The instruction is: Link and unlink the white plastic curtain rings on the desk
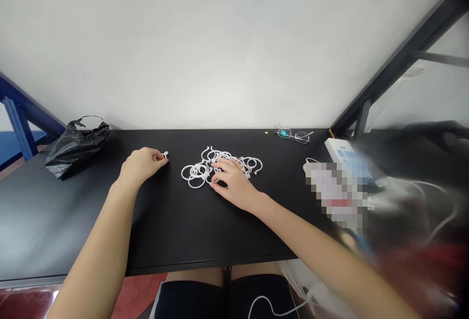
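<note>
A loose pile of white plastic curtain rings (196, 170), thin open hoops with small knobbed ends, lies in the middle of the black table. My right hand (234, 182) reaches over the pile's near side, thumb and index finger closed on the edge of one ring while the other fingers rest over more rings. To the left of the pile, my left hand (142, 165) is closed in a pinch around another white ring. Only that ring's knobbed end (165, 154) shows past the fingertips; the fingers hide the rest.
On the black table (220, 231), a crumpled black plastic bag (78, 145) sits at the left. Eyeglasses (293, 136) lie by the wall. To the right are a white power strip (339, 150), a pixelated item (335, 194) and cables. Metal braces rise at both sides.
</note>
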A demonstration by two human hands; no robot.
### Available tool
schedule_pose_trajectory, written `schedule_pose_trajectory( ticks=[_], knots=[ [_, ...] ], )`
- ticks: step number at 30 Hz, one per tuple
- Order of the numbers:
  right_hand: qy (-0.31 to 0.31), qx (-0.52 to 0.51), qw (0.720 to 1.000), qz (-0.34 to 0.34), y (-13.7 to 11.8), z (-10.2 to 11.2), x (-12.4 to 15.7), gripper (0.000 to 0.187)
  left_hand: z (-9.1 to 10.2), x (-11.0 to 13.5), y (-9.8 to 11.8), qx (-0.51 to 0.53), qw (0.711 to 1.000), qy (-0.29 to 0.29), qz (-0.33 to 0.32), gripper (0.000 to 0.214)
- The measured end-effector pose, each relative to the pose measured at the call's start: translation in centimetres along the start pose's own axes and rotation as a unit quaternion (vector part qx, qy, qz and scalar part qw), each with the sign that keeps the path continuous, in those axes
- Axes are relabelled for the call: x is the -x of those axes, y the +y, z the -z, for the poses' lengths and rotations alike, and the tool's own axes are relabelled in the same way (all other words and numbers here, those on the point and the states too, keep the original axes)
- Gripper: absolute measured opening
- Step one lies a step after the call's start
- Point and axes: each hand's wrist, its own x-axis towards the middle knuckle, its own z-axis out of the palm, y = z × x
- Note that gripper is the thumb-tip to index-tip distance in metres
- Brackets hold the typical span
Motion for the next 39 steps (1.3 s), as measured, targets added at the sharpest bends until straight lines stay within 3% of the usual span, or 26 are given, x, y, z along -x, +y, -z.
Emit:
schedule_pose_trajectory(
  ticks=[5,9,13,19,22,30,39],
  knots=[
    [0.041,-0.048,0.998,-0.004,-0.1,-0.1,-0.2,0.009,0.1,0.1,0.2,0.003,1.0,0.009,0.008,0.025],
    [0.052,-0.08,0.995,-0.014,-0.4,0.1,-0.4,0.01,0.0,0.4,0.8,0.023,0.996,0.085,-0.013,0.028],
    [0.068,-0.098,0.993,-0.013,-0.6,0.3,-0.4,0.01,-1.5,1.1,2.5,0.089,0.974,0.154,-0.144,0.026],
    [0.087,-0.116,0.989,0.005,-0.6,0.2,-0.4,0.01,-4.6,3.3,6.1,0.21,0.898,0.149,-0.356,0.023],
    [0.105,-0.124,0.986,0.035,-0.6,0.3,-0.5,0.01,-5.0,4.2,6.9,0.246,0.863,0.152,-0.415,0.022],
    [0.148,-0.162,0.974,0.048,-0.8,0.5,-0.5,0.008,-4.3,4.8,7.3,0.26,0.835,0.162,-0.458,0.031],
    [0.161,-0.169,0.971,0.047,-1.0,0.6,-0.5,0.007,-4.6,4.6,7.1,0.241,0.821,0.21,-0.473,0.019]
  ],
)
